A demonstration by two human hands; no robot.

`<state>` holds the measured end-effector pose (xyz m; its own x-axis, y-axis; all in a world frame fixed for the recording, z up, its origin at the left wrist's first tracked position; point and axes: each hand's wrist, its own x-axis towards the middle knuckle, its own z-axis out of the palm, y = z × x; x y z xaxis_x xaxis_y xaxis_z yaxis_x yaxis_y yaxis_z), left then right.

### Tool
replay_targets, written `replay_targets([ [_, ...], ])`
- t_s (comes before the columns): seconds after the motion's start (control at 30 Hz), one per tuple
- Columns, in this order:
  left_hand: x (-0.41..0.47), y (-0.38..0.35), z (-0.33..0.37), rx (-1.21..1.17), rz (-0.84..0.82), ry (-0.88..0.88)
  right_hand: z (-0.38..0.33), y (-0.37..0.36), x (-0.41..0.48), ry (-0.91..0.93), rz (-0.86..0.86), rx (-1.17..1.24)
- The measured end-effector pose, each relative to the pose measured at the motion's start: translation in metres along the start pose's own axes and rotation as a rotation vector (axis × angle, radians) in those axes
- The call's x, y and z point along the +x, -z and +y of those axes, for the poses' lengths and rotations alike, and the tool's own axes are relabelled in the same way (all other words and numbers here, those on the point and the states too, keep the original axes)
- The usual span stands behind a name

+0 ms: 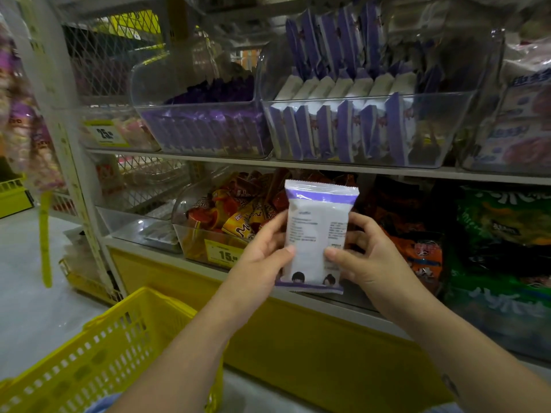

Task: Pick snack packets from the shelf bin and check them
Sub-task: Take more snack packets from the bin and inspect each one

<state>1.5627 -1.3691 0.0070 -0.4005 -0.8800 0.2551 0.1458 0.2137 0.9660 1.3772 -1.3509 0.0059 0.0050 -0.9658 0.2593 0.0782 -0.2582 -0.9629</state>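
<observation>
flat, glossy, crimp-edged plastic packet [316, 225]

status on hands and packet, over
Both busy: left hand and right hand grip the white-and-purple packet, upright, printed back toward camera. Above, clear bin holds matching packets. Nothing blocking the view.

I read "15" on the price tag [222, 254] beside my left hand [262, 260], "25" on the upper tag [105, 133] far up-left; the packet [316, 228] print is illegible.
</observation>
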Motion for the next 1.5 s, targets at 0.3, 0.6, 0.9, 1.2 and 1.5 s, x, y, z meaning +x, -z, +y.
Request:
replay_targets([
  [0.3, 0.002, -0.006, -0.005, -0.033, 0.103, -0.100, -0.010, -0.019, -0.011, 0.239, -0.102, -0.374],
  [0.6, 0.005, 0.007, -0.001, -0.513, 0.250, 0.045, -0.016, -0.005, -0.008, 0.005, -0.369, 0.063],
  [0.9, 0.007, 0.002, -0.002, -0.514, 0.319, 0.048, -0.014, -0.008, -0.006, -0.029, -0.354, 0.163],
  [1.2, 0.006, -0.009, -0.009, -0.147, 0.105, 0.010, -0.013, -0.019, -0.010, 0.065, -0.217, 0.113],
  [1.5, 0.001, -0.009, -0.006, 0.131, 0.077, 0.002, -0.014, -0.021, -0.012, 0.112, -0.187, 0.025],
])
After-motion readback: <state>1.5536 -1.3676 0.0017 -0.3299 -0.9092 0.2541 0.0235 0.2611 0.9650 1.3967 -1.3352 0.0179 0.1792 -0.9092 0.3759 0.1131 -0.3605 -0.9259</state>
